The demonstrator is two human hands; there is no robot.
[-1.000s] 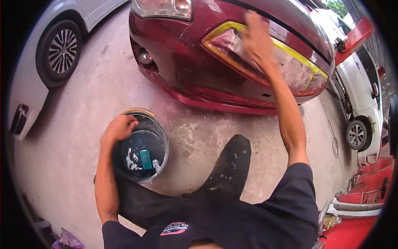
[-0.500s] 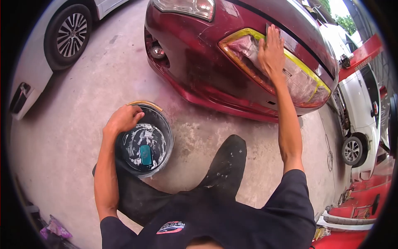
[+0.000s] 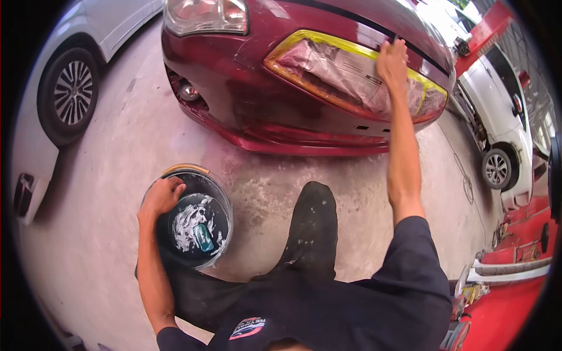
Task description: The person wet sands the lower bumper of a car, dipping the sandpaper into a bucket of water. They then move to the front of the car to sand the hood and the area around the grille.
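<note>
My left hand rests at the near-left rim of a black bucket, its fingers curled over the edge. Inside the bucket, a teal block lies among white, foamy streaks. My right hand presses on the dark red bumper, just above the grille opening. A small dark edge shows by its fingertips; what lies under them is hidden. Crumpled masking paper covers the opening, with yellow tape along its upper border. My right forearm crosses in front of the paper.
A light-coloured car with its wheel stands to the left. On the right are a white car, a red lift arm and loose parts by a red surface. My knee juts towards the bumper.
The view has shifted, so the car sits further left and higher. My right hand has shifted along the upper grille edge, fingers more bent. The teal block has tilted among the foam.
</note>
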